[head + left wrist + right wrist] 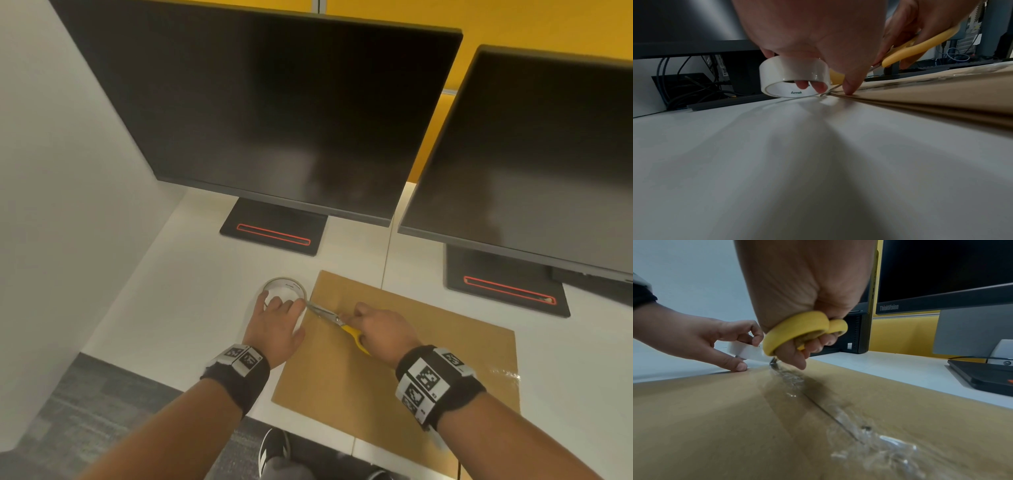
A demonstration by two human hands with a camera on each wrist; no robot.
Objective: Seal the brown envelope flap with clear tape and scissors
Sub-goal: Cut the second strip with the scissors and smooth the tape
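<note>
A large brown envelope (404,353) lies flat on the white desk. A wrinkled strip of clear tape (849,423) runs along its flap seam. My left hand (277,325) grips the clear tape roll (285,291) just off the envelope's left edge, fingers inside the core (793,91), thumb pressing down at the edge. My right hand (380,334) holds the yellow-handled scissors (337,322), fingers through the loops (803,331). The blades (322,311) point left at the tape between roll and envelope.
Two dark monitors stand behind: one stand (274,228) at centre, another (507,284) at right, close to the envelope's far edge. A white partition wall (68,171) bounds the left. The desk's front edge (164,380) is near my wrists.
</note>
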